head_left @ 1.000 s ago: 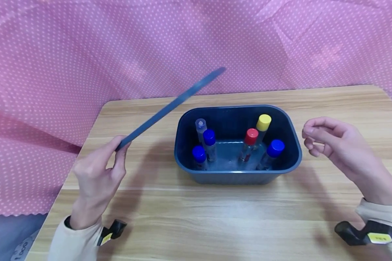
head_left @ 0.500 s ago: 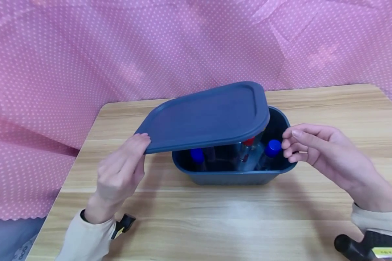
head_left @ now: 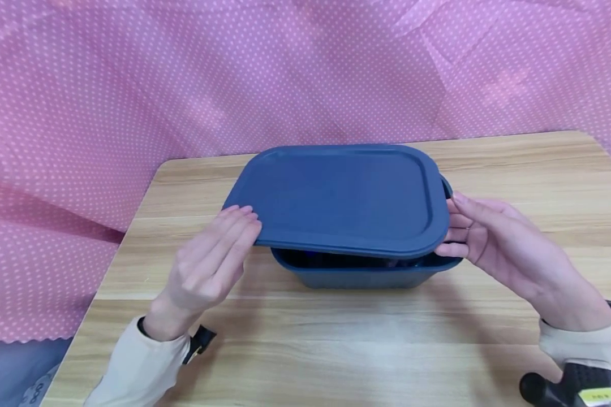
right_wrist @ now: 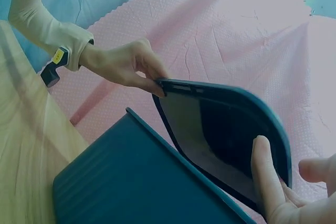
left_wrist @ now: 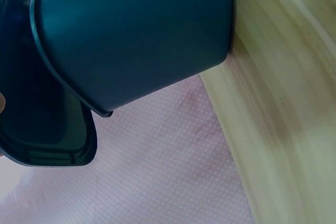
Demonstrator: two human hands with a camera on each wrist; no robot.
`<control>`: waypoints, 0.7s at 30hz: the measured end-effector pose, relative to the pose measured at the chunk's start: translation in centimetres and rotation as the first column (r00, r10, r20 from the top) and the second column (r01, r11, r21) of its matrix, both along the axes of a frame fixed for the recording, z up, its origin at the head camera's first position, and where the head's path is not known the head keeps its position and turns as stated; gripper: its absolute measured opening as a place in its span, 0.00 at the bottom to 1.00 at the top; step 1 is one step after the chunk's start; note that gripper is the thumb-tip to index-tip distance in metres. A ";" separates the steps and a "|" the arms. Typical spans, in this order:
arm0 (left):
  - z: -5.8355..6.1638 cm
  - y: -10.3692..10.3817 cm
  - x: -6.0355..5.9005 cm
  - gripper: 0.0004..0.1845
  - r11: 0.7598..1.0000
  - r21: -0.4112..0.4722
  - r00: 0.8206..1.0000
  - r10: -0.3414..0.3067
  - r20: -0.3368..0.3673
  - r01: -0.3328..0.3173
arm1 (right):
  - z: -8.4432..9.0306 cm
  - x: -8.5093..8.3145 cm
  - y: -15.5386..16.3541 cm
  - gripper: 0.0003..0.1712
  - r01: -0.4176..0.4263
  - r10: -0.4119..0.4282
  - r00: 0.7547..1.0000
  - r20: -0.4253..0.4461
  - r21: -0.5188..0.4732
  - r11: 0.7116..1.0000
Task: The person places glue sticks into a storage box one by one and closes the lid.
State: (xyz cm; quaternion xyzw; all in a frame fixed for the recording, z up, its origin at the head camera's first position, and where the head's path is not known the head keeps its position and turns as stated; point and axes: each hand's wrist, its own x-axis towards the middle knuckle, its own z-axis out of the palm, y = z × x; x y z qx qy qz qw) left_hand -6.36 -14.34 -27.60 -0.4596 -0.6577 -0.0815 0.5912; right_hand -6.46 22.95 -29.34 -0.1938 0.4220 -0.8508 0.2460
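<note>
A second ago I held the lid (head_left: 343, 198) up on its edge at my left and the tubes in the box (head_left: 358, 274) were open to see. Now the lid is turned flat and lies over the box, so the tubes are hidden. It is not closed yet, I think: the near edge is raised, a dark gap shows under it, and the lid sticks out to the left.

My left hand (head_left: 209, 265) pinches the left edge of the lid, fingers on top and thumb below. My right hand (head_left: 494, 237) has come to the right edge; its fingers are curled at the rim, with one finger under the lid in the right wrist view. The box stands on the counter (head_left: 336, 339) between my two hands.
</note>
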 end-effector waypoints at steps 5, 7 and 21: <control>-0.1 0.4 -0.3 0.06 0.999 -0.041 0.999 -0.008 -0.050 0.006 | -0.3 0.1 0.0 0.26 0.007 -0.006 0.999 -0.035 0.023 1.000; -0.2 0.5 -0.4 0.05 0.999 -0.038 0.998 -0.012 -0.055 0.010 | -0.5 0.2 0.0 0.25 0.020 -0.017 0.998 -0.056 0.043 0.999; -0.1 -1.2 -0.7 0.17 0.876 0.446 0.369 -0.359 0.858 -0.185 | -0.3 -0.3 1.6 0.21 0.216 -0.179 0.951 -0.253 0.127 0.968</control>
